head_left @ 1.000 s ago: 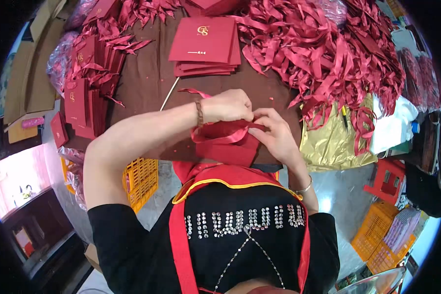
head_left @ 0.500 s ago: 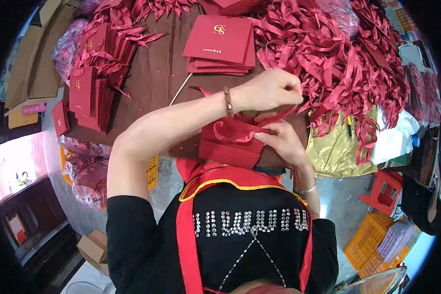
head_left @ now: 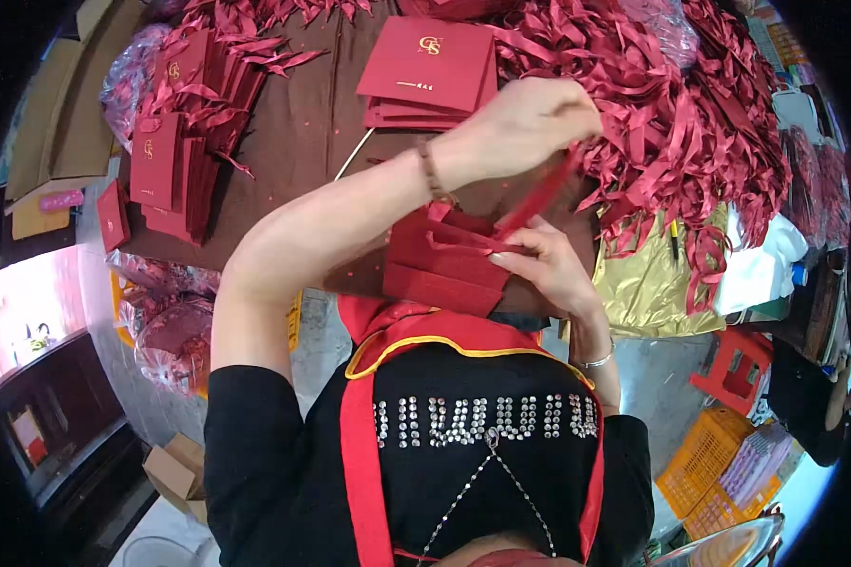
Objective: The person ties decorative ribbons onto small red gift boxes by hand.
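A small dark red paper bag (head_left: 444, 276) lies tilted at the table's front edge, close to my apron. My right hand (head_left: 550, 269) pinches its upper right edge between thumb and fingers. My left hand (head_left: 544, 118) crosses over to the right above the bag, its fingers closed and a little blurred. From them a red ribbon (head_left: 544, 194) stretches down taut to the bag's opening. Just beyond my left forearm sits a stack of flat red bags (head_left: 430, 66) with gold lettering.
A large heap of red ribbons (head_left: 633, 123) covers the right side of the brown-covered table (head_left: 298, 123). More red bags (head_left: 161, 165) stand in rows at the left. Gold sheeting (head_left: 648, 283) hangs at the right edge; orange crates (head_left: 704, 463) stand on the floor.
My left hand has risen away from the bag, drawing the ribbon out straight. The loop of ribbon on the bag has shrunk. My right hand keeps its pinch.
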Demonstrator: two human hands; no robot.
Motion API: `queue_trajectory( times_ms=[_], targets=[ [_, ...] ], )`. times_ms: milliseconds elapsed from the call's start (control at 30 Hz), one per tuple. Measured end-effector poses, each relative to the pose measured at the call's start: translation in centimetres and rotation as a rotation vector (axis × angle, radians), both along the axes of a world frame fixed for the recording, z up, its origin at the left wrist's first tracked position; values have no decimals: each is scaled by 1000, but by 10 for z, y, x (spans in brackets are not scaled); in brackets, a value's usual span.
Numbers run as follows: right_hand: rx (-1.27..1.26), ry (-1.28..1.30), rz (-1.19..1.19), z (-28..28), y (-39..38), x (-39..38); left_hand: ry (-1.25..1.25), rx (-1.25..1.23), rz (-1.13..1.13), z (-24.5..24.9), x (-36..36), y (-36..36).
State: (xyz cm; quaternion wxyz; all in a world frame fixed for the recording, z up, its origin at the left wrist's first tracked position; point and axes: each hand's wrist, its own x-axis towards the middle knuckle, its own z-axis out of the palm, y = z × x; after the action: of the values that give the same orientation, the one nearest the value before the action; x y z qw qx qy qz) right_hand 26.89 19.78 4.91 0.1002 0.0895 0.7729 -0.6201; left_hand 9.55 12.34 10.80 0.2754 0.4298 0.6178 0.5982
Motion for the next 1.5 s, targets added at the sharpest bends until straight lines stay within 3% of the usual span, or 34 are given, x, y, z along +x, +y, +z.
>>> queue_trajectory(
  times_ms=[100, 133, 167, 267, 400, 467, 600, 733, 800, 933, 1067, 1333, 1400, 1467, 1500],
  targets=[
    [130, 45, 72, 9, -1, 2, 185, -199, -26, 2, -29, -34],
    [106, 89, 59, 8, -2, 4, 310, -385, -105, 0, -37, -50],
    [82, 130, 47, 6, -3, 6, 263, -599, -207, -2, -39, -63],
    [39, 60, -56, -3, -3, 3, 417, -689, -48, -23, -24, -95],
    [148, 79, -73, -18, -4, -2, 499, -506, -129, -37, -22, -106],
    [132, 63, -71, -14, -3, -3, 709, -329, -121, -38, -4, -111],
    [142, 79, -47, -15, -5, -3, 905, -395, 13, -41, 45, -109],
    [139, 134, -11, -18, -2, -1, 914, -388, -3, -48, 49, -109],
    [113, 132, -11, -22, -1, -1, 881, -271, -132, -43, 44, -116],
    [99, 187, 0, -22, -3, -3, 804, -277, -89, -39, 38, -117],
    [100, 146, 18, -10, -5, 0, 691, -673, 77, -39, 1, -117],
    [72, 140, -10, -2, -12, 1, 734, -1002, -195, -37, -4, -98],
    [16, 113, 13, -6, -9, 0, 591, -1010, -220, -43, -9, -96],
    [-39, 84, 32, -12, -5, -1, 423, -749, -59, -56, -8, -99],
    [-6, 102, 61, -17, -4, -1, -131, -386, 149, -64, -14, -95]
  ],
)
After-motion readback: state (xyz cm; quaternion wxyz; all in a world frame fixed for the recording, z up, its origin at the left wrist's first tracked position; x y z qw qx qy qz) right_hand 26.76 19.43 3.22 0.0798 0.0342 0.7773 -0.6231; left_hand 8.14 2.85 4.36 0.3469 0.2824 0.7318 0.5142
